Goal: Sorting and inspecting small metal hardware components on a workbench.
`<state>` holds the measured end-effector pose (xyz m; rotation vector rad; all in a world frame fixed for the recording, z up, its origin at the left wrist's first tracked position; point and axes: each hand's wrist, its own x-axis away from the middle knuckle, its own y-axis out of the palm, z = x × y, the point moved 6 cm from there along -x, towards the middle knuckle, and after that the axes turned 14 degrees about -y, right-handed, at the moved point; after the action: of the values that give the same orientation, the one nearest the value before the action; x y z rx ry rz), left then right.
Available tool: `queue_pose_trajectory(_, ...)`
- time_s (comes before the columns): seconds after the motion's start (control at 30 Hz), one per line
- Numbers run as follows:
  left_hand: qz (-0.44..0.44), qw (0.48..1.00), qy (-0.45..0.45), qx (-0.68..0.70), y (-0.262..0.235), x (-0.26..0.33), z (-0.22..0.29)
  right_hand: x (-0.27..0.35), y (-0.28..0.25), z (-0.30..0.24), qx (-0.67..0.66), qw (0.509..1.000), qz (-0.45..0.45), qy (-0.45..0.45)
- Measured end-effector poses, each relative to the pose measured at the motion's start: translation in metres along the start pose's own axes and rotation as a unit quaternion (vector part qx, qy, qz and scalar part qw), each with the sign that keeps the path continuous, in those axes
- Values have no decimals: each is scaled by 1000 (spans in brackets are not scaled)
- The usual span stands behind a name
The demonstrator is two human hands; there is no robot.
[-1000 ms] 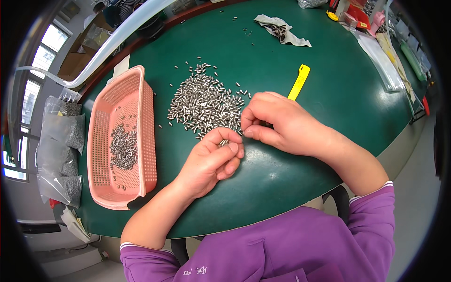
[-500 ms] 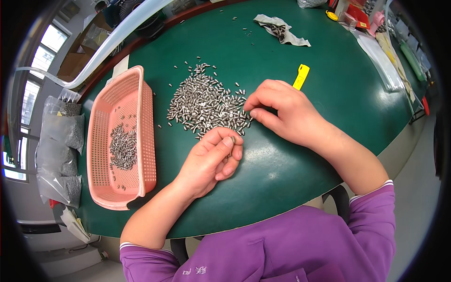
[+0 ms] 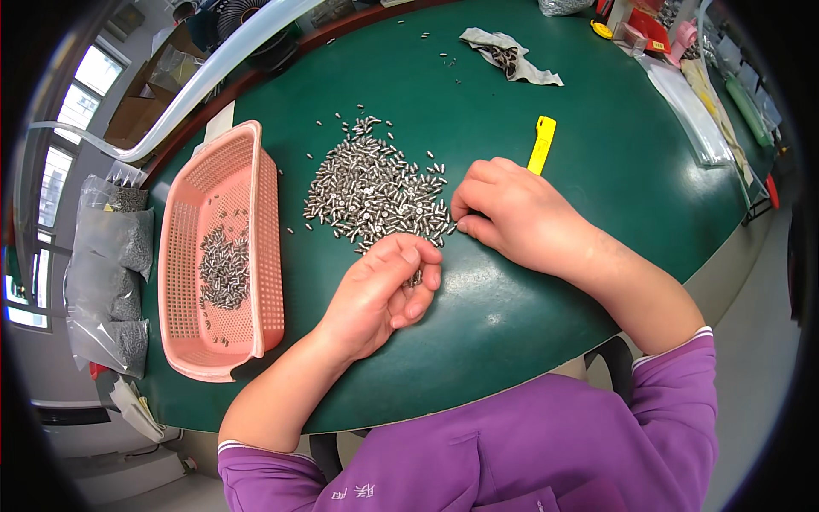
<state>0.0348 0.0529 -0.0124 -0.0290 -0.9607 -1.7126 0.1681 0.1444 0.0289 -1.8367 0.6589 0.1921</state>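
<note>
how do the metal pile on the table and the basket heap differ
The table pile is bigger than the basket heap. The table pile lies on the green tabletop, the basket heap inside the pink basket. The right hand is at the table pile, away from the basket heap. Both are small metallic pieces.

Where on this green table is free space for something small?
Free: the wide patch between the yellow object and the flat plastic sleeves, and the mostly bare stretch between the pile of metal pieces and the crumpled cloth. Crowded: the pile's near-right side, by the left hand and right hand.
</note>
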Motion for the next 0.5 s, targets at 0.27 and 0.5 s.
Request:
queue_pose_trajectory(0.27,5,1000,-3,-16,2,-1,-1,-8,1,-20,-241,968,55,-40)
queue_pose_trajectory(0.5,13,1000,12,-4,-1,0,-2,-10,0,-20,-265,962,65,-31)
